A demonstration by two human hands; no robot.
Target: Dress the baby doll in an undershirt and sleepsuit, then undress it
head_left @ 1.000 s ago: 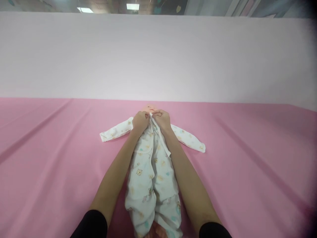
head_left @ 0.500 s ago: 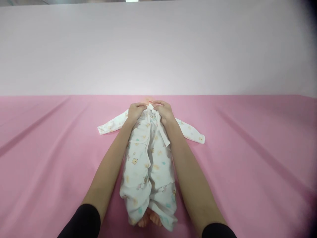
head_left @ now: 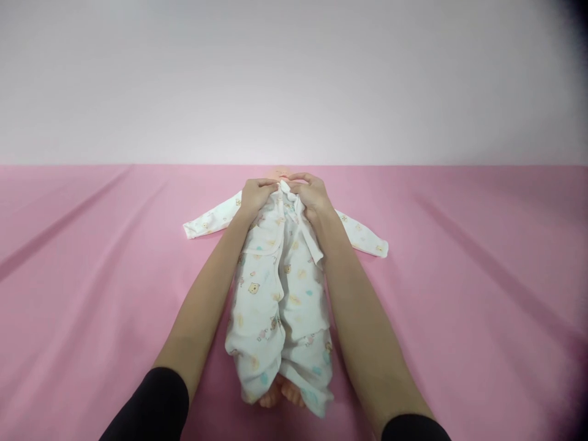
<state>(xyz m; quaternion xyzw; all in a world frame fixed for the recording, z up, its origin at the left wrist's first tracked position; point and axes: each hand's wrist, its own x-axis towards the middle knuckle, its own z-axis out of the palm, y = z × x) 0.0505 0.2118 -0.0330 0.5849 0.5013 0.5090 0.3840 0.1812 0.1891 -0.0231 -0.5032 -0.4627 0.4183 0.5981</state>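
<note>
A baby doll lies on its back, its feet (head_left: pixel 281 393) toward me and its head (head_left: pixel 280 174) at the far end, partly hidden by my hands. It wears a white baby romper (head_left: pixel 261 294) printed with small bears and coloured shapes. The romper's front is open down the middle, and both sleeves stretch out sideways. My left hand (head_left: pixel 258 196) pinches the left side of the collar near the neck. With fingers curled at the other collar edge, my right hand (head_left: pixel 313 195) holds the cloth close beside it. A white fabric strip hangs below my right hand.
A pink cloth (head_left: pixel 114 294) with long soft creases covers the surface under the doll. Behind it rises a plain white wall (head_left: pixel 294 79), which meets the pink cloth just past the doll's head.
The view has tilted down and shifted slightly, so everything sits a little higher and farther right. Both hands stay at the collar, with little visible change in their grip.
</note>
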